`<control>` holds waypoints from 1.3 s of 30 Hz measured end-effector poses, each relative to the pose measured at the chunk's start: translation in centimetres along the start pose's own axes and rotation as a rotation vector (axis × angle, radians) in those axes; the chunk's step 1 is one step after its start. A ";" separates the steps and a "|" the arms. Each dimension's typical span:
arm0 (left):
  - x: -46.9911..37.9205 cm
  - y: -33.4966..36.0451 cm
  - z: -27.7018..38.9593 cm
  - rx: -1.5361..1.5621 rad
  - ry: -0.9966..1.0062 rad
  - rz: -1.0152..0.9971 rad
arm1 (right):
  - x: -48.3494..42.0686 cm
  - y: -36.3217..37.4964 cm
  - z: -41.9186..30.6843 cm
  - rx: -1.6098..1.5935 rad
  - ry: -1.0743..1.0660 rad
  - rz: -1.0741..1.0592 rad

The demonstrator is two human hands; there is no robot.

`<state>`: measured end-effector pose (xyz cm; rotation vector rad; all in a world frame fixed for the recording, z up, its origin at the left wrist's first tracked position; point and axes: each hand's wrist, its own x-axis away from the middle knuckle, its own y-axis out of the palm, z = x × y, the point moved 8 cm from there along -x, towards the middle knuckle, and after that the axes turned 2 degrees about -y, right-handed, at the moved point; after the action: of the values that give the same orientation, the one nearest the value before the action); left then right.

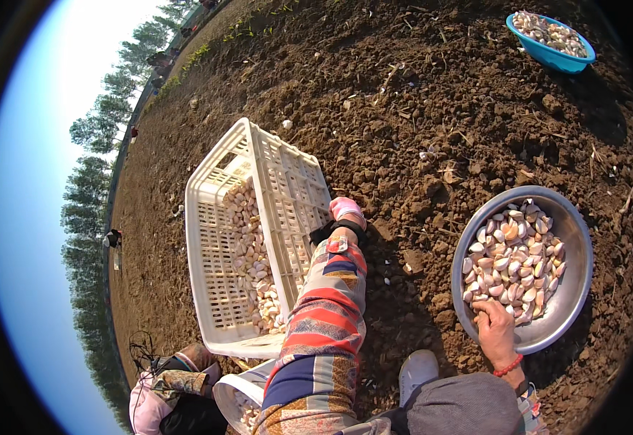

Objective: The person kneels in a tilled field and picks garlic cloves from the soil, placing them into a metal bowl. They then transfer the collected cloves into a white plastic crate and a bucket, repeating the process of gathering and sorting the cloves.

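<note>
A white slatted plastic crate (264, 217) stands tilted on the soil, with peeled-apart garlic cloves (248, 255) heaped along its right inner wall. My left hand (347, 209), in a pink glove with a black band at the wrist, is closed at the crate's lower right edge; its fingertips are partly hidden. To the right, my bare right hand (495, 329), with a red bead bracelet, reaches over the near rim of a round metal bowl (575, 304). Its curled fingers are beside the garlic cloves (512, 261) in that bowl; whether they hold one is unclear.
A blue basin (558, 58) full of garlic is at the upper right. At the bottom, a white bucket (237, 391) with cloves stands beside another person (175, 391). My shoe (418, 372) rests on lumpy brown soil (403, 163). Trees line the far field edge.
</note>
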<state>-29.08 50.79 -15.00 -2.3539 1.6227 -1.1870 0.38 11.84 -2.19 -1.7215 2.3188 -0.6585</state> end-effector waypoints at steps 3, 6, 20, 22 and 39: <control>1.4 -1.1 -0.7 0.056 0.041 -0.015 | 0.0 -0.1 -0.3 0.004 -0.024 0.004; 4.2 -3.8 -1.1 0.061 0.112 0.036 | -0.1 -0.1 -0.4 0.015 -0.027 0.007; 32.2 -22.4 6.5 1.124 0.863 0.462 | 0.8 -0.4 -1.0 0.091 -0.192 0.078; 34.6 -21.4 8.7 1.067 0.934 0.436 | 1.0 -0.5 -1.2 0.101 -0.218 0.095; 29.1 -6.1 14.7 1.548 0.405 0.178 | 2.2 -0.4 -3.1 0.280 -0.355 0.066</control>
<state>-10.82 24.43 -6.46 -0.9760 0.3962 -1.8675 -1.24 10.41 1.00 -1.4901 1.9308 -0.5784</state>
